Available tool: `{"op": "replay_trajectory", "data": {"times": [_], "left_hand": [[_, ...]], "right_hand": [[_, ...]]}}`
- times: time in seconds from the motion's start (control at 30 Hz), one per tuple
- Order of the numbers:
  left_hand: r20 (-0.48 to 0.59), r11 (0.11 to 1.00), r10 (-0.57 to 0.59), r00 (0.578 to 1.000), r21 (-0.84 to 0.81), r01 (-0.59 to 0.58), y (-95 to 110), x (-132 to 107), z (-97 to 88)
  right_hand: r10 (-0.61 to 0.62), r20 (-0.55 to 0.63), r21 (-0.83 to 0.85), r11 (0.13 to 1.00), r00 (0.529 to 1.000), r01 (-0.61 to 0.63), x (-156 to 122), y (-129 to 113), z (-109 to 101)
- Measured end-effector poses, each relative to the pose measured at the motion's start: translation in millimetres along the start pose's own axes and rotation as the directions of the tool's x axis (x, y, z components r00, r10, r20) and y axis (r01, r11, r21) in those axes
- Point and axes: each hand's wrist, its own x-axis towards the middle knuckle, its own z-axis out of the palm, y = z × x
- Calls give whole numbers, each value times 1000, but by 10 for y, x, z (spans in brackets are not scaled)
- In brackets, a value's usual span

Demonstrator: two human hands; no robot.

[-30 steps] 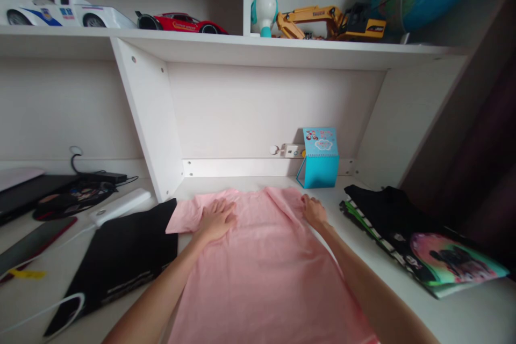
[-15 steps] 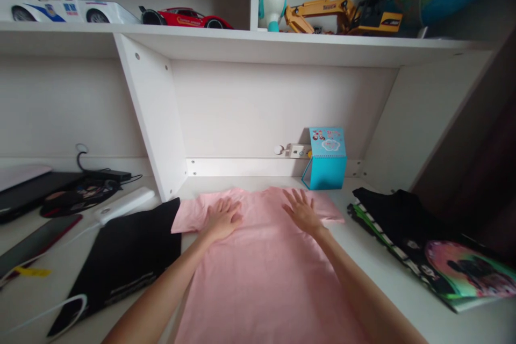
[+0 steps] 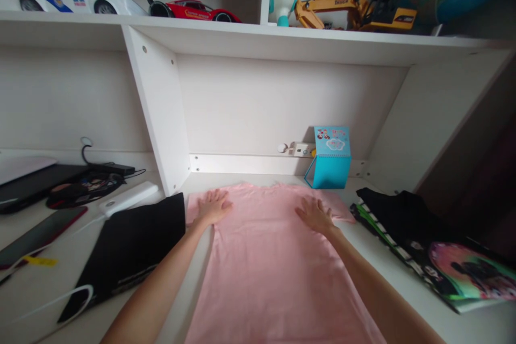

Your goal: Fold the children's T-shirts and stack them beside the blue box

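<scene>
A pink T-shirt (image 3: 266,258) lies spread on the white desk, its neckline toward the back wall and its lower part running out of view at the bottom. My left hand (image 3: 213,207) rests flat on the left sleeve area, fingers spread. On the right shoulder and sleeve area lies my right hand (image 3: 316,215), also flat with its fingers apart. Neither hand grips the cloth. Slight wrinkles cross the shirt's chest.
Folded black cloth (image 3: 133,247) and a white power strip (image 3: 128,199) lie to the left, beside a phone (image 3: 40,236). A blue desk calendar (image 3: 331,166) stands behind the shirt. Folded dark shirts (image 3: 427,247) are stacked at right. Toys, including a red car (image 3: 197,11), fill the shelf above.
My left hand has slid outward to the left along the sleeve. My right hand has moved right and slightly toward me. The camera view has shifted a little.
</scene>
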Motion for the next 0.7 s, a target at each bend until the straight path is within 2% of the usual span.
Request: {"op": "replay_trajectory", "data": {"times": [0.1, 0.2, 0.3, 0.4, 0.57, 0.63, 0.7], "left_hand": [[3, 1000, 0, 1000, -7, 0, -16, 9, 16], [5, 1000, 0, 1000, -19, 0, -50, 25, 27], [11, 1000, 4, 1000, -21, -4, -87, 41, 23], [19, 1000, 4, 1000, -19, -4, -106, 42, 2], [25, 1000, 13, 1000, -19, -12, -73, 13, -31], [29, 1000, 8, 1000, -19, -8, -62, 11, -51], [55, 1000, 15, 998, -25, -14, -88, 22, -89]], "right_hand": [[-137, 12, 13, 991, 991, 136, -346, -189, -22], [-302, 5, 62, 952, 953, 301, -766, -335, -11], [-340, -50, 108, 933, 939, 344, -1085, -310, -10], [-287, -70, 100, 951, 955, 293, -1317, -22, 47], [-108, -172, 3, 994, 979, 110, -1672, 762, 302], [-54, -244, -23, 998, 968, 50, -1771, 835, 294], [-41, -344, -17, 999, 938, 38, -1835, 581, 187]]}}
